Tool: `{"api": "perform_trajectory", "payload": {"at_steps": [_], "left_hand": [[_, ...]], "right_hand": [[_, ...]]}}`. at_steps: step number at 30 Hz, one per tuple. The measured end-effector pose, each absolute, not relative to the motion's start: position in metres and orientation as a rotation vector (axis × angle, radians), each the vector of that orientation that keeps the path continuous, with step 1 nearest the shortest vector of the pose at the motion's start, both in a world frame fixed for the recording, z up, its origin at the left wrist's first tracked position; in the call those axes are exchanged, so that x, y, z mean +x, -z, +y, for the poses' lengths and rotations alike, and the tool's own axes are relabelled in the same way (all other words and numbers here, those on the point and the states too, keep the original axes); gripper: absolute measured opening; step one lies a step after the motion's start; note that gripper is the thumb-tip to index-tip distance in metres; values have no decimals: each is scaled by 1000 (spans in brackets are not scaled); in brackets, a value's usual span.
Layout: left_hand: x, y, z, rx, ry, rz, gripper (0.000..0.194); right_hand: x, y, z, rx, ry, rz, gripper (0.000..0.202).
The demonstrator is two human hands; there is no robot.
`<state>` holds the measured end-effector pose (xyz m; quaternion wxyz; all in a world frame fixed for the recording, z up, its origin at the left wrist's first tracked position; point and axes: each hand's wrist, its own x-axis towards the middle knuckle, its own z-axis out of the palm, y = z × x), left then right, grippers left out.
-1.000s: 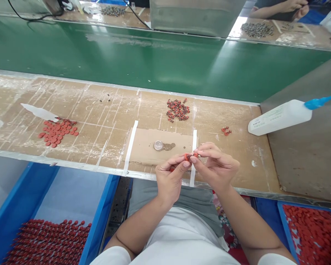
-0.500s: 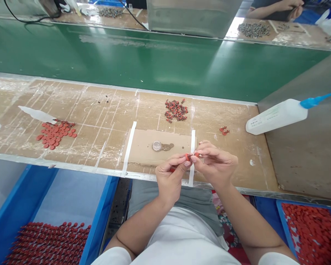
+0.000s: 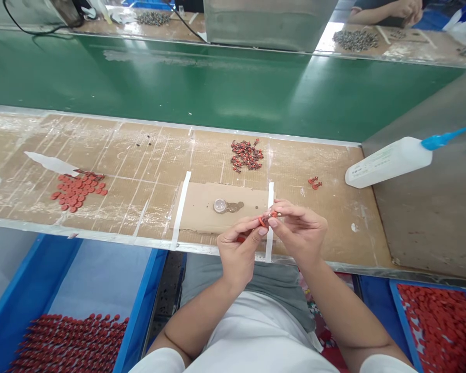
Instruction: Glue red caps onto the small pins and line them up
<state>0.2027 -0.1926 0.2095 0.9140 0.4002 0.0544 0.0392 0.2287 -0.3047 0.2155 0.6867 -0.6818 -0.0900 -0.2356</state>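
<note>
My left hand [image 3: 237, 251] pinches a small red disc [image 3: 262, 221] between thumb and fingertips, and more red shows in its curled fingers. Against that disc, my right hand [image 3: 303, 235] holds a small dark part with red on it [image 3: 274, 214]; fingertips hide much of both. Below the hands lies a cardboard sheet [image 3: 198, 207], taped down at both sides. On it sit a small round clear cap [image 3: 219, 205] and a wet brownish smear [image 3: 235, 207]. Beyond is a pile of dark, red-banded small parts [image 3: 247, 155].
Red discs [image 3: 75, 194] lie at left beside a white pointed strip [image 3: 52, 163]. A white bottle with blue nozzle [image 3: 390, 161] leans at right, near a few red pieces [image 3: 315, 183]. Blue bins [image 3: 140, 290] flank me below the bench. Another person's hands [image 3: 406, 10] show across the partition.
My right hand has shifted slightly left, bringing its dark part closer onto the red disc. The left hand has barely moved.
</note>
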Motion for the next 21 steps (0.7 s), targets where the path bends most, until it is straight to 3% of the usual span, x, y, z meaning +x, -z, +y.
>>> {"api": "perform_trajectory", "payload": {"at_steps": [11,21], "left_hand": [[200,-213,-191,723,39,153,10],[200,-211,-191,737,32,136,14]], "right_hand": [[227,-216,-308,-1461,425,-157,19],[227,-225,-309,-1503,411,-262,39]]}}
